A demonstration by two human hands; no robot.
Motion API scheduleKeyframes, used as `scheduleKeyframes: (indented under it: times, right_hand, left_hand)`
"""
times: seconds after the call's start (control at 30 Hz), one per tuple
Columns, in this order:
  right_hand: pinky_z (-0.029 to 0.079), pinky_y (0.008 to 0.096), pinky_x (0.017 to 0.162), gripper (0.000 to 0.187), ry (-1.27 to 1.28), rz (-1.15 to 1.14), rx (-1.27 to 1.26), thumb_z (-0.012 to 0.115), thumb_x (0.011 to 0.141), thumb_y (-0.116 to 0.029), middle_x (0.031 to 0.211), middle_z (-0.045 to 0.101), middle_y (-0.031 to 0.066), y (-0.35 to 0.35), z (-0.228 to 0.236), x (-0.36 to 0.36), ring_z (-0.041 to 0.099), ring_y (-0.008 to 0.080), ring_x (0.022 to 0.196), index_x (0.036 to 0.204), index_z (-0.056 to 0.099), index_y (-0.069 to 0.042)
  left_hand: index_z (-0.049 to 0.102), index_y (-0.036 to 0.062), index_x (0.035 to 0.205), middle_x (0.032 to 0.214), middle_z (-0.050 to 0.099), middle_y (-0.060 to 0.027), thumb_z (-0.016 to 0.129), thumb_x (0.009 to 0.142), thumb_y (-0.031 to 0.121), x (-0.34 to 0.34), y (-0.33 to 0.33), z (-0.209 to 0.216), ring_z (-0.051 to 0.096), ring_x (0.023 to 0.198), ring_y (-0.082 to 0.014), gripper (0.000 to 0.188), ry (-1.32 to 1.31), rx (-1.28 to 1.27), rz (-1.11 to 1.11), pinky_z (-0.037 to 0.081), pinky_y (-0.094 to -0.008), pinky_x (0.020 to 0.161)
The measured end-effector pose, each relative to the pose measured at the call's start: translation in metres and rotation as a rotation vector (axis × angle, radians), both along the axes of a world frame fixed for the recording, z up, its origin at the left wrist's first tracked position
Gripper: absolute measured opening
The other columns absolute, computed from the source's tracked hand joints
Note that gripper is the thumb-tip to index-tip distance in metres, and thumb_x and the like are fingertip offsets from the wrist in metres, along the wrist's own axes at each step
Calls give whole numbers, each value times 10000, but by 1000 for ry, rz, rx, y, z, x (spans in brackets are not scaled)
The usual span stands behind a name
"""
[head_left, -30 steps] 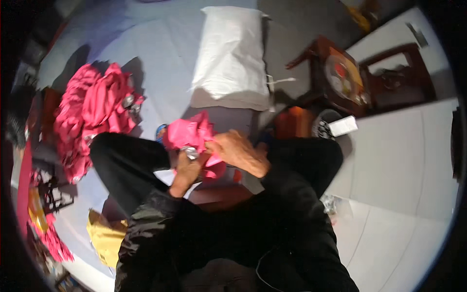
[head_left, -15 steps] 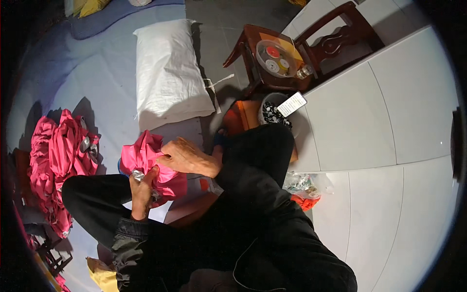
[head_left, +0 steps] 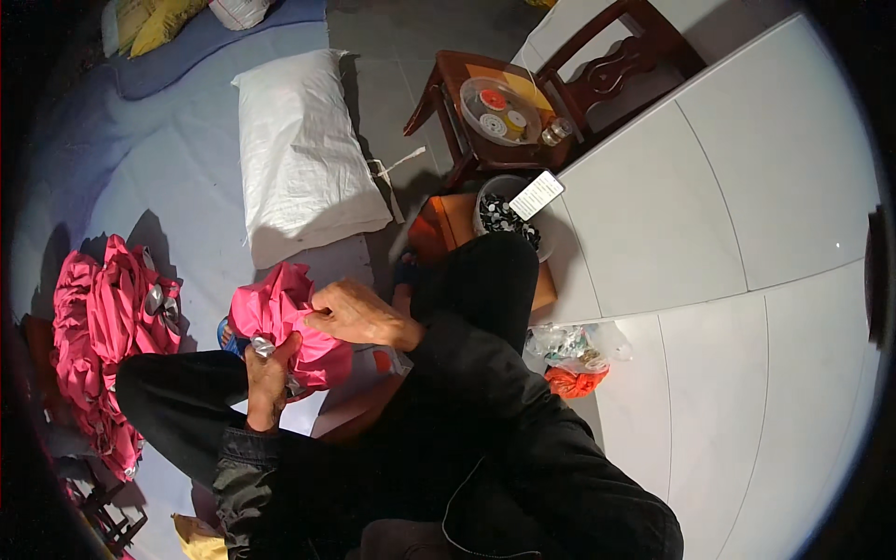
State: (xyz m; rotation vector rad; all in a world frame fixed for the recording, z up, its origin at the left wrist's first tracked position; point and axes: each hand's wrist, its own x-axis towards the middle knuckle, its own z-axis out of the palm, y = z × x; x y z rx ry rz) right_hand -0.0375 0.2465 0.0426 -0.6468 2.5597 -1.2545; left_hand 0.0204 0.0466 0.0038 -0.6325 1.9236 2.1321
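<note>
Grip of the left hand [head_left: 271, 373] is closed around a bunched, bright-pink cloth [head_left: 275, 303], thumb laid beside a crinkled silver-grey patch, while the right hand [head_left: 359, 313] pinches a fold from the other side. Thin and softly creased, the cloth sits between the person's bent black-clad legs; the two hands cover parts of it.

Beyond it spreads a wrinkled blue-grey fabric sheet [head_left: 177, 191]. To the right stands a dark-brown, glossy wooden chair [head_left: 450, 70] with a carved back. Ahead lies a plump white woven-plastic sack [head_left: 303, 154], and to the left a heaped pile of pink fabric [head_left: 112, 313] with silvery edges. Partly blocked by the right knee is an orange box [head_left: 455, 220]; just beside it is a round grey bucket [head_left: 549, 236] of black and white pieces. A round clear plastic tub [head_left: 519, 100] on the chair holds coloured spools. Smallest, a white rectangular card [head_left: 538, 194] overlaps the bucket.
</note>
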Motion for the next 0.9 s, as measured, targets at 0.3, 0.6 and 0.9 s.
scheduleKeyframes:
  times: [0.3,0.6,0.9]
  right_hand:
    - [445,466,577,337,10,-10,-26,668,853,-244,645,546,238,4,14,7,567,416,590,699,557,35]
    - [474,442,627,237,-25,194,-343,610,943,-239,763,629,205,-43,18,31,630,363,696,893,621,-8]
    - [503,447,696,248,-149,113,-185,564,974,-230,868,662,231,-33,-28,47,660,369,778,1013,653,-2]
  left_hand:
    - [593,63,780,716,580,66,767,811,80,2,-7,-7,521,605,-56,177,51,-55,-214,409,-257,520]
    - [661,32,1025,896,683,-85,774,752,138,29,6,-4,654,839,-255,314,515,-880,-880,515,-384,743]
    - [694,24,1033,1004,690,-197,730,691,40,18,-15,34,669,945,-392,344,776,-823,-450,535,-426,806]
